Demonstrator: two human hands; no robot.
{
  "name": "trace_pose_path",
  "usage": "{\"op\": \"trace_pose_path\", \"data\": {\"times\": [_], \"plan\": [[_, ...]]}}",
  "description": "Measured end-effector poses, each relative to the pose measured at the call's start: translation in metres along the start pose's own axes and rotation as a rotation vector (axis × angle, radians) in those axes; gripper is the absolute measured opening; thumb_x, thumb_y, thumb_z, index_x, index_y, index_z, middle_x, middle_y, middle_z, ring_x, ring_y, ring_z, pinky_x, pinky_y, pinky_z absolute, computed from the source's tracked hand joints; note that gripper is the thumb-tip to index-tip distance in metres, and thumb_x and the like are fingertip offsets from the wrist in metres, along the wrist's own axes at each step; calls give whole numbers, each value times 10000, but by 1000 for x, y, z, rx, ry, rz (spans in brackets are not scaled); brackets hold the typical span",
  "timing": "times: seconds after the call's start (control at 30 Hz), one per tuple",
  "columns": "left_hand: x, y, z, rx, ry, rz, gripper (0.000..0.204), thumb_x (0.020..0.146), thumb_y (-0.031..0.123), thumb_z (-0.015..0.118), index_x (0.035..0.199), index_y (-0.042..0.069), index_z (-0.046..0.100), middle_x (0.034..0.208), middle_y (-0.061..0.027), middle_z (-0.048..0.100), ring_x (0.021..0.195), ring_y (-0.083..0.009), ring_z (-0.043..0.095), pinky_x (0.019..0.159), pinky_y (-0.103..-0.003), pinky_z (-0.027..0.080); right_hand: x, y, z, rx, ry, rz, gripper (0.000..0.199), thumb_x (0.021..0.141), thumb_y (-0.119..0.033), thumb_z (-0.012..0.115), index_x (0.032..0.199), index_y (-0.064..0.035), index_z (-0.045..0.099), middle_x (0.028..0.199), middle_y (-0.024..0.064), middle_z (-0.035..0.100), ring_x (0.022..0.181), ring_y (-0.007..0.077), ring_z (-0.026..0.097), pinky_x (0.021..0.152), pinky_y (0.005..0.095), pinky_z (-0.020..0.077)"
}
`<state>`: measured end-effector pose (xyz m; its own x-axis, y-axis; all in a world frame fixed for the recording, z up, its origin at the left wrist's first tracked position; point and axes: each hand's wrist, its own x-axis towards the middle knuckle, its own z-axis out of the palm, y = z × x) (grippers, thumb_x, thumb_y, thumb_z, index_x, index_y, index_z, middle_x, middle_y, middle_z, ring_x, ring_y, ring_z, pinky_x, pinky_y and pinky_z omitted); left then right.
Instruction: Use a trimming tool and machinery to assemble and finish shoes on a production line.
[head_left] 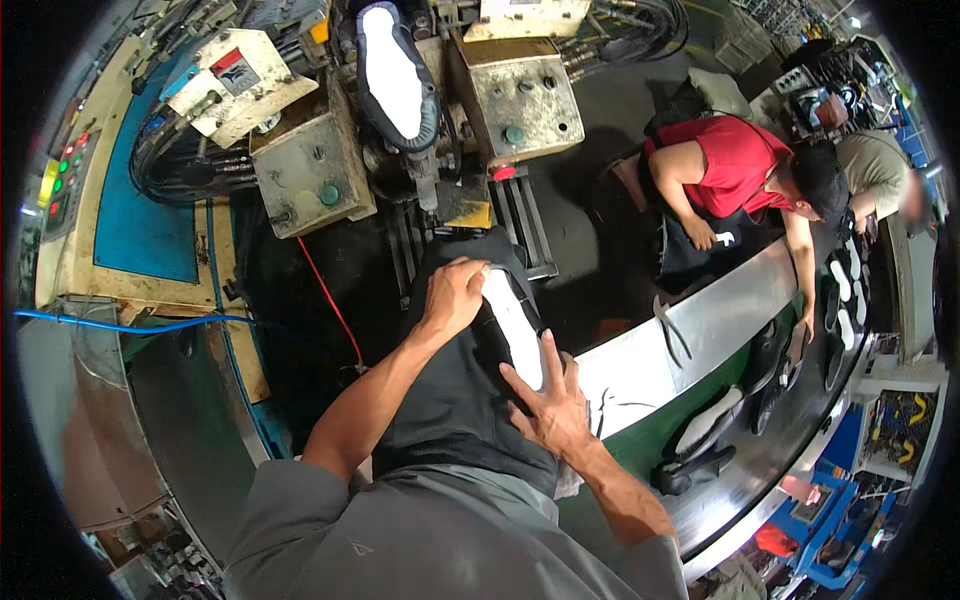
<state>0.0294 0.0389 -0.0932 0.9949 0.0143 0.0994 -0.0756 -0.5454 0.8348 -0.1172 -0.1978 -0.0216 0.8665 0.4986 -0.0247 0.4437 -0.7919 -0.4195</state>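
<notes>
Two hands (455, 295) on one shoe (505, 320); two co-workers (730, 165).

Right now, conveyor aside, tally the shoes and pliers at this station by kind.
Shoes: 2 (held shoe under left hand and right hand; mounted shoe on the machine)
Pliers: 1
Total: 3

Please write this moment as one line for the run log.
left hand: grips top of black shoe | right hand: flat on its white sole | ahead: press machine | right: conveyor
</notes>
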Motion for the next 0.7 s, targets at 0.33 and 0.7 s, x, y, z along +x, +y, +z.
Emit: {"op": "trace_pose_path", "data": {"times": [0.33, 0.7], "plan": [[121, -95, -159, -432, 242, 73, 453, 1087, 520, 643, 1052, 71, 693, 1074, -26, 669, 946, -148, 602, 842, -324, 463, 36, -7, -60, 144, 148, 173, 682, 807, -242, 904, 1468, -225, 738, 1741, 378, 230, 1401, 576, 503, 1083, 591, 557], [237, 24, -228, -1064, 30, -287, 575, 1095, 241, 658, 1599, 39, 469, 1378, -174, 700, 1206, -303, 720, 1031, -457, 612, 246, -38, -153, -92, 400, -182, 764, 798, -214, 890, 1532, -254, 678, 1731, 341, 285, 1401, 528, 515, 1157, 582, 486]]}}
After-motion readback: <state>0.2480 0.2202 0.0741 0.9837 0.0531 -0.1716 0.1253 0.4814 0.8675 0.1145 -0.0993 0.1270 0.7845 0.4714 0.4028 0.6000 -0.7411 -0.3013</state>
